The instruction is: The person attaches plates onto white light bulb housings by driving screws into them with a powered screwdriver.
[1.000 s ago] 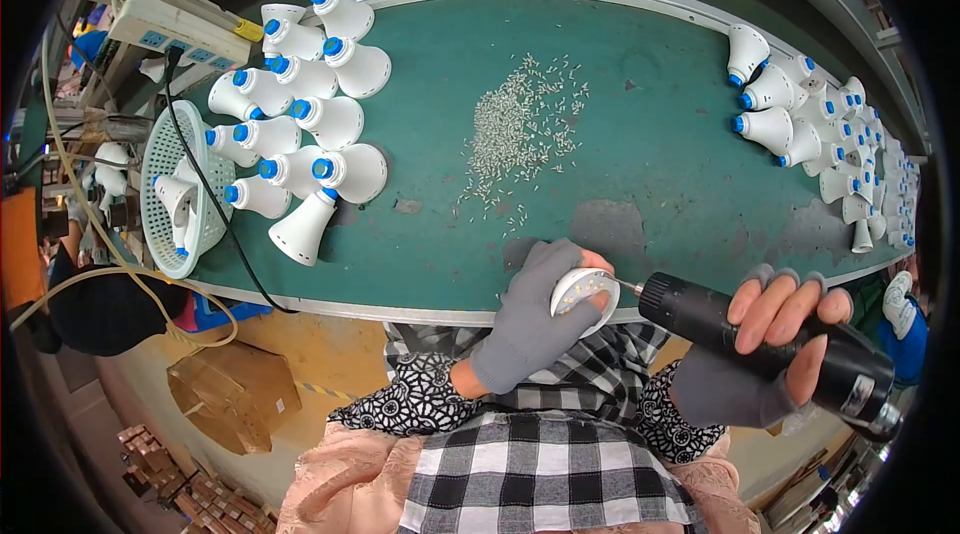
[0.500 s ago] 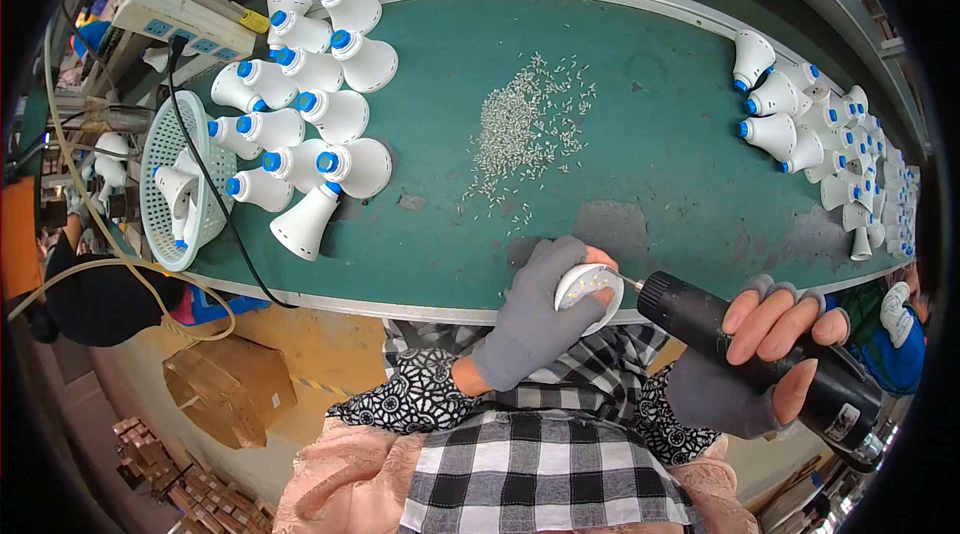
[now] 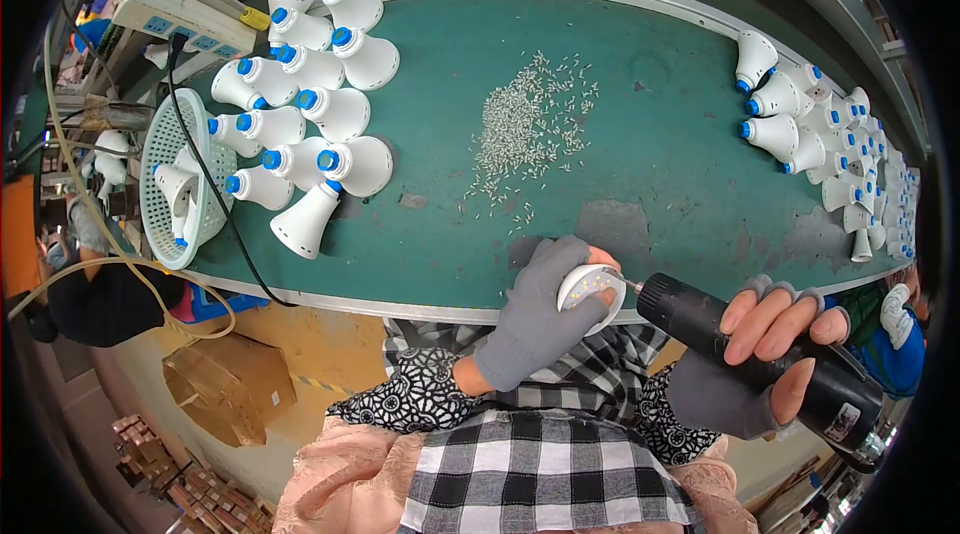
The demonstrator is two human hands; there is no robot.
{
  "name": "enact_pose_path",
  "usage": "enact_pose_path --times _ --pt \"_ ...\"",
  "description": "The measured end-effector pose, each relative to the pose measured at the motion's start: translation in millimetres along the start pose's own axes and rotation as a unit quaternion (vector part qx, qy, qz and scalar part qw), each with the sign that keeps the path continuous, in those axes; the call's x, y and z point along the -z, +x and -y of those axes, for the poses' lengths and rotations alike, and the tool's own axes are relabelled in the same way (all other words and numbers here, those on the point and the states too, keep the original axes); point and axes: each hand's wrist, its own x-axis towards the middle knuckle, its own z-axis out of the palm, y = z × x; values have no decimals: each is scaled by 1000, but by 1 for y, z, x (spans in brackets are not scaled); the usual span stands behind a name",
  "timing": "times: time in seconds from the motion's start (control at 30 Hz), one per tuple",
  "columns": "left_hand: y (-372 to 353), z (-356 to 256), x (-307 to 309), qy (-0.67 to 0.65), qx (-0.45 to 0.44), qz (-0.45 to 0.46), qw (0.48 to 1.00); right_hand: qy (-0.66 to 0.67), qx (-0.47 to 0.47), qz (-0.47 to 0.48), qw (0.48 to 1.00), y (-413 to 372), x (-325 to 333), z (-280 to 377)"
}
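Observation:
In my gloved left hand (image 3: 545,309) is a white LED bulb housing (image 3: 592,279), its open face with yellow LED dots turned up and to the right. My fingers and thumb close round it at the table's front edge. A black power screwdriver (image 3: 715,319) lies in the grip of my gloved right hand (image 3: 775,354), pointing left. Its thin bit (image 3: 628,283) reaches the right side of the housing's face; the exact contact spot is too small to make out. Beyond my hands, a loose pile of small screws (image 3: 520,129) is spread on the green table (image 3: 430,264).
Several white bulb housings with blue caps (image 3: 335,114) stand at the left, and many more (image 3: 790,114) at the right. A pale green basket (image 3: 160,234) holds a few housings, with a black cable (image 3: 215,194) hanging across it. A power strip (image 3: 185,22) sits behind.
The bulb housing has tilted slightly in my left hand, while the bit stays at its right side. My right hand and the screwdriver have hardly moved.

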Motion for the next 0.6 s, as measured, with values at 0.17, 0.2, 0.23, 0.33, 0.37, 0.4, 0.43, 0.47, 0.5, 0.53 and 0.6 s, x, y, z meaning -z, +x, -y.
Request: enact_pose_path --times 0.17,0.2,0.23,0.33,0.37,0.4,0.43,0.47,0.5,0.53,0.6 --pt "-1 -1 -1 8 -1 -6 1000 15 -4 -13 1000 -3 8 -1" --pt "-1 -1 -1 8 -1 -7 1000 8 -9 -11 1000 -2 6 -1" --pt "-1 -2 -1 7 0 -8 1000 2 -12 -8 1000 0 1 -1" --pt "0 1 -2 19 -11 -9 1000 -8 -24 -4 1000 5 -2 -1" --pt "-1 1 -2 16 -8 -9 1000 -10 -28 -3 1000 6 -2 -1" --pt "-1 0 -2 12 -5 -9 1000 -13 -31 0 999 6 -3 0" --pt "0 -1 -2 9 -3 -10 1000 -16 -34 2 999 7 -3 0" --pt "0 -1 -2 14 -6 -10 1000 -19 -36 5 999 7 -3 0" --pt "0 -2 -2 19 -7 -10 1000 -7 -35 11 999 6 -2 -1" --pt "0 -2 -2 24 -9 -9 1000 3 -33 16 999 4 -1 -2" --pt "1 -2 -1 21 -11 -7 1000 11 -45 36 998 4 -1 -3"
